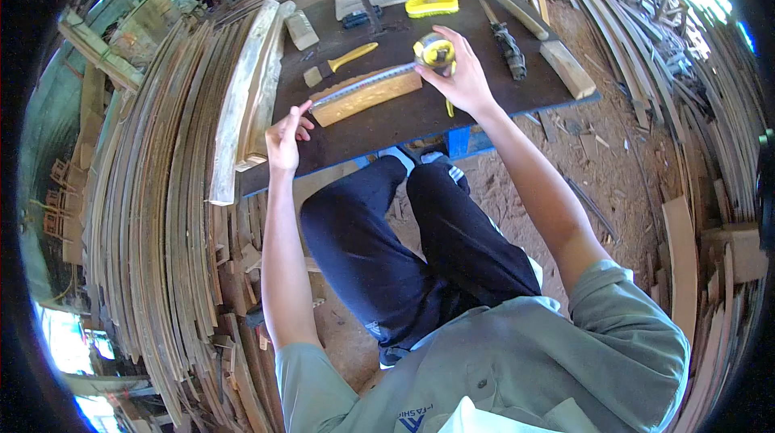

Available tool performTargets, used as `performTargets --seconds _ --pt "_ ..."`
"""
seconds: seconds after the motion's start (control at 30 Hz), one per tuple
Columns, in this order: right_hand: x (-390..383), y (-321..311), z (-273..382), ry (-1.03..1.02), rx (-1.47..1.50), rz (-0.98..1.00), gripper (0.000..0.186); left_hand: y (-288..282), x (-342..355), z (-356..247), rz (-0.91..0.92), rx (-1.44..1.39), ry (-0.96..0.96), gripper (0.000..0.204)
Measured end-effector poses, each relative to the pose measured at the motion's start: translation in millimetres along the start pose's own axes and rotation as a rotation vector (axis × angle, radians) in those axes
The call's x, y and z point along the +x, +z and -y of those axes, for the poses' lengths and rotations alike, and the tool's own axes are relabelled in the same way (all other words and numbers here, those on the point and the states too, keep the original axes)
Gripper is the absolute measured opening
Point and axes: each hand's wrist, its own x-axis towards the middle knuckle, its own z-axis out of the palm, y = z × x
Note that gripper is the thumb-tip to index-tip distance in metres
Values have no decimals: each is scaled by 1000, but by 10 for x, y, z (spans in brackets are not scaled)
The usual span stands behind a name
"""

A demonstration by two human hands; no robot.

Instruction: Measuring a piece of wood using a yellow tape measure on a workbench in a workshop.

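Note:
A short wooden block [367, 100] lies near the front edge of the dark tabletop. Along its upper edge stretches the pale blade of a tape measure [437, 51]. My right hand [466, 78] grips the yellow and clear case just beyond the block's right end. At the block's left end my left hand [287, 133] pinches the tip of the blade, with the other fingers curled beneath. A yellow-handled paintbrush [339, 64] lies behind the block, nearer its left end.
On the dark table [323, 33] are a yellow scrubbing brush [432, 6], a hammer [508, 9], a dark drill-like tool [507, 50] and a wood piece [567, 70]. Long boards [246, 102] lie along its left side. Stacked timber strips [153, 183] flank me on the left.

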Motion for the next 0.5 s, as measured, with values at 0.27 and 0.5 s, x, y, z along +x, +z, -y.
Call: performTargets --seconds 0.27,0.5 --pt "-58 -69 -16 43 17 -5 78 35 41 -22 15 -23 13 56" --pt "-54 -57 -50 19 -19 -4 79 38 64 -60 18 -27 -33 57"
